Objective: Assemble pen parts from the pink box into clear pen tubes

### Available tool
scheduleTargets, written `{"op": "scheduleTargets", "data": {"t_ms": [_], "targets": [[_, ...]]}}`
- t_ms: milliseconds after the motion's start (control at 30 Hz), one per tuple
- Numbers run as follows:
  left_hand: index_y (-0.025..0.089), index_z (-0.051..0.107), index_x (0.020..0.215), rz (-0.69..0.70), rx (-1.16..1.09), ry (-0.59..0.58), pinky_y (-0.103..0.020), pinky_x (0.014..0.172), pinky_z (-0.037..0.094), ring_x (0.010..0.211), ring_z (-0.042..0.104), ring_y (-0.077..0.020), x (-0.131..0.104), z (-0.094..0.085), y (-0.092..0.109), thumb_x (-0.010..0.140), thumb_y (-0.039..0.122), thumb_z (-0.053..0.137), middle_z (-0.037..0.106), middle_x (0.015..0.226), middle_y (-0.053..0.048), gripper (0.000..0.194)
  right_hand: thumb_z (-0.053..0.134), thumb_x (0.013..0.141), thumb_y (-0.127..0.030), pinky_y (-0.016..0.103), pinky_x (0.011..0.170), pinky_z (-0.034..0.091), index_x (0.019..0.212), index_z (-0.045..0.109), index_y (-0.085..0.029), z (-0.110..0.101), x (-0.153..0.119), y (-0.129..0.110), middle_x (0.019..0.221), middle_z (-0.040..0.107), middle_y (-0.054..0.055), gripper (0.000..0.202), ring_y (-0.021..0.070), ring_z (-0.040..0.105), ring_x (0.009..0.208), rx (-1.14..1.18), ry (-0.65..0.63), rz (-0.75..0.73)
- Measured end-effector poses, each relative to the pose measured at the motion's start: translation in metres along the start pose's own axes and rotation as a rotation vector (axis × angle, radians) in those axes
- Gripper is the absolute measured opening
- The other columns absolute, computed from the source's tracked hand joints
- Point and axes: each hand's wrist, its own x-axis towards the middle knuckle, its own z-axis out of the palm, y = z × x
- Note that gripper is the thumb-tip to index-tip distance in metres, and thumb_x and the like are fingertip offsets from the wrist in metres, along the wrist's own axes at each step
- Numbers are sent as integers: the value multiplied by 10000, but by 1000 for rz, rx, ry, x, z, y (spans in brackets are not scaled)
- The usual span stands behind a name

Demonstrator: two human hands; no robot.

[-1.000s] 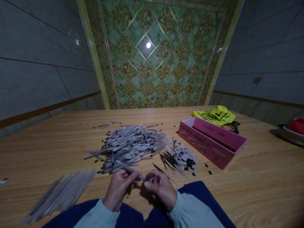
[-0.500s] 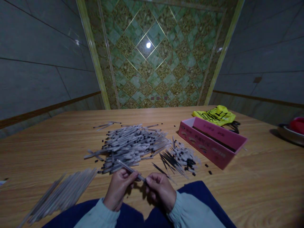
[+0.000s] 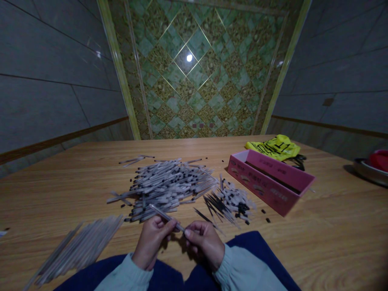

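Note:
A thin translucent pen [image 3: 160, 211] slants between my hands at the table's near edge. My left hand [image 3: 154, 238] pinches its middle, with the tip pointing up and left. The fingers of my right hand [image 3: 204, 241] are closed on its lower right end. Just beyond lies a big pile of clear pens with dark ends [image 3: 172, 182]. Right of that pile are thin black refills [image 3: 220, 206] and a heap of small clear and black parts [image 3: 236, 198]. A row of clear tubes [image 3: 81, 246] lies at the left.
An open pink box [image 3: 266, 184] stands on the wooden table [image 3: 339, 226] at the right, with a yellow bag [image 3: 277, 147] behind it. A round metal dish [image 3: 371, 171] holding something red sits at the far right. Small black caps [image 3: 268, 220] lie near the box.
My right-hand fingers have shifted very slightly left along the pen. Otherwise the hands and objects look the same.

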Motion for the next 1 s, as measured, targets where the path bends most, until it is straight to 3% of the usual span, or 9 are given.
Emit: {"op": "scheduleTargets", "data": {"t_ms": [167, 333, 433, 700, 900, 1000], "targets": [[109, 629, 626, -15, -10, 19, -200, 404, 334, 420, 484, -89, -2, 4, 4, 570, 400, 758, 669, 557, -66, 323, 763, 518, -491, 190, 376, 254, 651, 543, -140, 1, -2, -3, 429, 515, -45, 436, 49, 368, 349, -113, 61, -68], [111, 623, 625, -36, -25, 36, -182, 377, 307, 398, 465, -72, -2, 3, 4, 585, 413, 745, 645, 519, -42, 328, 738, 535, -230, 208, 442, 270, 574, 536, -150, 4, -4, -8, 457, 465, -56, 221, 72, 380, 449, -319, 217, -188], [117, 616, 630, -50, -54, 65, -178, 380, 318, 406, 475, -72, 0, -1, 4, 595, 419, 738, 639, 526, -33, 327, 694, 524, -155, 213, 447, 258, 564, 519, -161, 6, -4, -9, 470, 460, -59, 180, 80, 376, 467, -382, 271, -194], [126, 604, 662, -96, -113, 86, -169, 384, 322, 423, 471, -67, 1, -3, 5, 590, 416, 745, 614, 532, -5, 330, 720, 521, -258, 195, 415, 205, 588, 480, -173, 0, 0, -6, 415, 368, -104, 263, 45, 273, 408, -179, 116, -162], [130, 613, 698, -78, -116, 71, -163, 404, 336, 457, 489, -64, 2, -6, 1, 635, 398, 723, 638, 575, -11, 297, 588, 612, -348, 169, 302, 169, 681, 493, -162, 0, 1, -1, 495, 601, 14, 221, 57, 351, 260, 110, -101, 28], [130, 596, 653, -42, -95, 23, -169, 402, 341, 447, 487, -68, 0, -3, 3, 640, 389, 724, 618, 536, -9, 289, 599, 666, -440, 150, 291, 147, 674, 500, -144, 0, 0, -3, 524, 600, 30, 312, 50, 375, 270, 178, -124, 72]]}}
